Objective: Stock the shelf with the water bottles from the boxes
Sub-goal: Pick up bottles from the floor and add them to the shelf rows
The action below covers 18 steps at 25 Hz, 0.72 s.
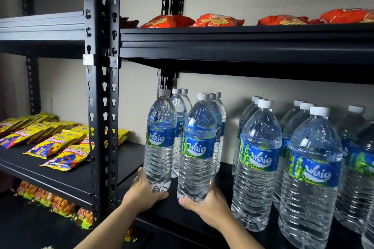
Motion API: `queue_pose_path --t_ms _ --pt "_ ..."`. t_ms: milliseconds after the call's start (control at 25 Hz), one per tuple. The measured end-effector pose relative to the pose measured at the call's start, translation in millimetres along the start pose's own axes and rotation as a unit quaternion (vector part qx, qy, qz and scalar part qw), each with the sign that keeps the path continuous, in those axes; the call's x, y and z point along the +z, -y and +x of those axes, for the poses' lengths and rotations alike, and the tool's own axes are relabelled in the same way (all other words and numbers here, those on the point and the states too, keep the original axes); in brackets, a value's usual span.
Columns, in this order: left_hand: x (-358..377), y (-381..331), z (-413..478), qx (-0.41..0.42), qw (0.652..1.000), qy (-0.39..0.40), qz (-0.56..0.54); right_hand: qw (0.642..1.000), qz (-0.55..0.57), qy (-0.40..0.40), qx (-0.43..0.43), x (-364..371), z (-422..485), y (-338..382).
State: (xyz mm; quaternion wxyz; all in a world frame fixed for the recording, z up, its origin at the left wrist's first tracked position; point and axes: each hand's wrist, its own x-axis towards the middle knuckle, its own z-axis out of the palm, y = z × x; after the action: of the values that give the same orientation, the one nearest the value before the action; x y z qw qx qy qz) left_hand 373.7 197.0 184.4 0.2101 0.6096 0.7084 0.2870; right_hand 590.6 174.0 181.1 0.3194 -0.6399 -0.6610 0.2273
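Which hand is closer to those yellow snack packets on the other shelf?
The left hand. It grips the base of a water bottle just right of the shelf post, with the yellow snack packets beyond that post. The right hand holds a second bottle farther right.

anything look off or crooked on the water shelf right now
Nothing spilled or damaged. The only oddity: the bottle in the left hand grip sits a bit raised and leans slightly, not yet set down like the bottle at the right hand. The other rows stand upright.

dim, even indoor light | glints on bottles (261, 159) | sharp focus | edges bowed
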Motion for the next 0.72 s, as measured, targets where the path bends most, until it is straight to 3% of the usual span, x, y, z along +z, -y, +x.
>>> queue_pose_path --t_ms 120,280,400,560,720 --pt "9 0 -23 -0.015 0.986 -0.03 0.165 0.996 -0.084 0.031 0.002 -5 -9 6" --pt "18 2 -45 -0.009 0.966 -0.027 0.258 0.983 -0.183 0.007 -0.006 1 -34 5" --pt "20 5 -64 0.064 0.946 -0.051 0.314 0.962 -0.273 0.02 0.005 5 -52 2" --pt "6 10 -73 0.181 0.94 -0.059 0.283 0.96 -0.272 0.047 -0.055 -7 -63 -4" --pt "9 14 -74 0.137 0.963 0.02 0.231 0.954 -0.285 0.07 -0.067 -8 -60 -7"
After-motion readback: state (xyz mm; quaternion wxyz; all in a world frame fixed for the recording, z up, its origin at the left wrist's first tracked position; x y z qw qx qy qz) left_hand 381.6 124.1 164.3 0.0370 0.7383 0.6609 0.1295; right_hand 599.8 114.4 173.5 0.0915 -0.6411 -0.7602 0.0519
